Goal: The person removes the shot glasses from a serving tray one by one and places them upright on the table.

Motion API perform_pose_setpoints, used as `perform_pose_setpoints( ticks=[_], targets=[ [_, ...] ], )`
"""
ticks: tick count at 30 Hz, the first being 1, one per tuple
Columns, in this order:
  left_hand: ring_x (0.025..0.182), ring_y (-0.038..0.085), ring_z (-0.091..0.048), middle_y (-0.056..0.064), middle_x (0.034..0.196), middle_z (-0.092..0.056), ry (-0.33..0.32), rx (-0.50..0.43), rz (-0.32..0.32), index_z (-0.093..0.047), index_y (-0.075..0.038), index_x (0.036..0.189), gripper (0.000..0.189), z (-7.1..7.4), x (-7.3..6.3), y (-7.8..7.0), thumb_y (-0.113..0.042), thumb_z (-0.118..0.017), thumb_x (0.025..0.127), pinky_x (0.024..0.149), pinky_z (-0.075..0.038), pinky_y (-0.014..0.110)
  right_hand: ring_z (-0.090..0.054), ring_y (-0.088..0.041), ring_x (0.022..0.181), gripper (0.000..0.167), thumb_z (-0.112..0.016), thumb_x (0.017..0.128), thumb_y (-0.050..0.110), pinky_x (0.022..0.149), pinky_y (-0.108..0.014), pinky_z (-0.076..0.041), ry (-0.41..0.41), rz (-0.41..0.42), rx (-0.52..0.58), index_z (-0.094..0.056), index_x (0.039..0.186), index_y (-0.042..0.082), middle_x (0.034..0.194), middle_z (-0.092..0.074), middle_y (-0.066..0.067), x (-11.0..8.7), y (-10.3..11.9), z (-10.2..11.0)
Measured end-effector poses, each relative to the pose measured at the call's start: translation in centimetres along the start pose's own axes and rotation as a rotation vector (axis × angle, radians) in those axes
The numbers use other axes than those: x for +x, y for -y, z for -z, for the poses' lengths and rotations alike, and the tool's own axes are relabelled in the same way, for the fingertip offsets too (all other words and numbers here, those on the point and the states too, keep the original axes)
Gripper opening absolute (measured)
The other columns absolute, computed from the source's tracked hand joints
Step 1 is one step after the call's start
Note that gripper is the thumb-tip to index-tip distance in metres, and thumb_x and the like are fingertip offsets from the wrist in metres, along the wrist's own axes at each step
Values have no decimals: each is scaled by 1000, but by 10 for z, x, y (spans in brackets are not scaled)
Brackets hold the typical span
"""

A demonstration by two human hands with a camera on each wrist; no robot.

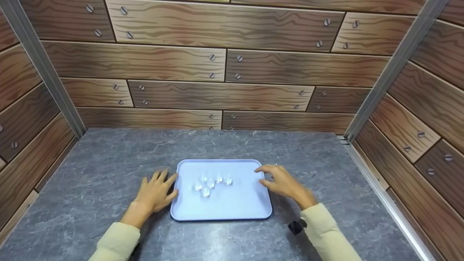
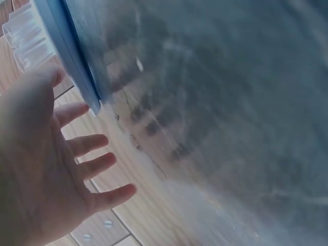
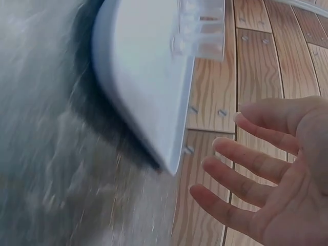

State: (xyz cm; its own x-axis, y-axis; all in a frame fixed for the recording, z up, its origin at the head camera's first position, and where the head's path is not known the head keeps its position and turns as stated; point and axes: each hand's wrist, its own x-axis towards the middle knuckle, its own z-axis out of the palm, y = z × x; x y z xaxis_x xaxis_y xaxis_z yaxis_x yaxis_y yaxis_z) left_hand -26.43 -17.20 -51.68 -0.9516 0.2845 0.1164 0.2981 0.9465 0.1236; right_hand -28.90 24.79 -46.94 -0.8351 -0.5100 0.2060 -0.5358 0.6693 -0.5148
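Note:
A light blue rectangular tray [image 1: 239,208] lies on the table in the head view. Several small clear cups [image 1: 206,192] stand grouped on its left and middle part; they also show as cups [image 3: 202,38] in the right wrist view. My left hand [image 1: 154,192] is at the tray's left edge, fingers spread; whether it touches the rim, I cannot tell. Near the right rim is my right hand [image 1: 284,182], thumb and forefinger apart and slightly bent. In the right wrist view, a gap separates the right hand [image 3: 277,169] from the tray [image 3: 143,61]. Neither hand holds anything.
The grey marbled table [image 1: 224,145] stretches around the tray. Wood-patterned walls [image 1: 177,65] enclose it at the back and both sides, with metal posts [image 1: 391,65] at the corners. A dark wrist device [image 1: 295,227] sits at the right sleeve.

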Motion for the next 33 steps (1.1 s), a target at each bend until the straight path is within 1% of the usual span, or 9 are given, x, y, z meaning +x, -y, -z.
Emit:
perform_pose_setpoints(
  ticks=[2,6,11,16,22,25,27,30,33],
  targets=[
    [141,48,-46,24,153,-50,30,-12,12,-52,-15,151,56,-1,-1,2,-42,-57,102,105,-37,77,-67,-45,117,30,-68,95,6,95,-57,-56,10,14,3,-70,125,-1,125,-72,-20,7,4,-5],
    [141,49,-45,26,153,-48,61,-17,24,-49,-15,153,58,-2,2,3,-42,-57,102,106,-36,78,-67,-45,118,30,-68,96,6,94,-58,-56,30,16,32,-70,125,-2,126,-72,-19,17,12,-14],
    [134,51,-51,26,151,-50,71,-32,63,-46,-16,156,61,-2,8,3,-41,-56,102,98,-42,78,-65,-46,120,32,-67,97,6,96,-60,-55,51,23,87,-68,127,-4,128,-71,-21,28,19,-23],
    [130,51,-55,26,149,-52,79,-24,99,-45,-18,157,61,-3,6,1,-41,-56,101,92,-47,74,-66,-47,116,33,-67,97,6,95,-60,-55,58,35,94,-67,128,-5,126,-71,-25,36,21,-33],
    [125,50,-56,25,140,-58,71,-20,83,-47,-17,155,58,-4,6,-3,-40,-56,102,85,-51,71,-67,-47,116,39,-69,97,9,99,-59,-54,38,-9,149,-63,132,-6,127,-68,-29,44,21,-42],
    [126,49,-56,23,139,-58,59,-30,89,-48,-19,155,56,-4,8,-5,-39,-55,103,86,-50,72,-65,-49,117,44,-70,96,11,99,-61,-52,29,-18,195,-59,135,-7,131,-66,-31,46,20,-44],
    [128,49,-55,23,140,-58,67,-35,94,-47,-20,156,56,-4,9,-4,-41,-54,104,88,-49,73,-65,-51,117,48,-71,95,11,99,-63,-52,26,-27,229,-58,137,-8,132,-64,-33,47,21,-45],
    [130,49,-53,23,141,-56,90,-34,97,-44,-21,157,57,-4,9,-3,-43,-51,105,89,-48,74,-65,-50,117,52,-74,94,14,100,-62,-52,24,-68,275,-57,139,-6,132,-64,-32,49,24,-48],
    [130,49,-54,23,141,-57,85,-27,101,-45,-20,157,57,-2,9,-3,-41,-52,105,89,-47,75,-65,-48,119,56,-75,93,16,102,-61,-51,21,-120,330,-56,141,-4,133,-64,-30,53,30,-52]
  ],
)
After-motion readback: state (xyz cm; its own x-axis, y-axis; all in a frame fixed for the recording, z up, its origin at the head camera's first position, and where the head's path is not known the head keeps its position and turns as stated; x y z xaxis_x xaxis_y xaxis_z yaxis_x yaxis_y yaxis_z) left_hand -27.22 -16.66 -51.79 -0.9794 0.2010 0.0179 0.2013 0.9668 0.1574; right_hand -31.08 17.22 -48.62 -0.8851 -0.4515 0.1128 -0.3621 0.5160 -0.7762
